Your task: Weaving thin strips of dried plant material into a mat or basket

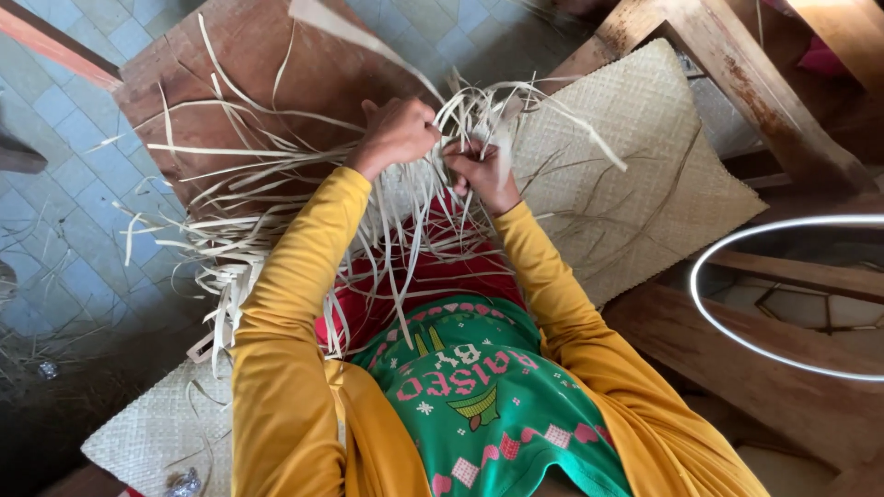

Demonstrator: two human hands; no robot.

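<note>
1. Underneath everything, a pale woven mat lies flat, running from the lower left corner up to the upper right, with its far end beside a wooden frame
2. Next in size, a reddish-brown wooden board sits at the upper left, over a floor of blue-grey tiles
3. Across the board, the mat and the person's lap, a loose bundle of pale straw strips fans out to the left and downward; the strips converge at the hands
4. At the right edge, a thin white hoop stands over wooden planks, well apart from the strips
5. Left hand: fingers curled closed around a gathered bunch of the strips, above the board's near edge
6. Right hand: fingers pinched together on several strips, just beside the left hand; whether the two hands touch cannot be determined
7. Both arms wear yellow sleeves
</note>
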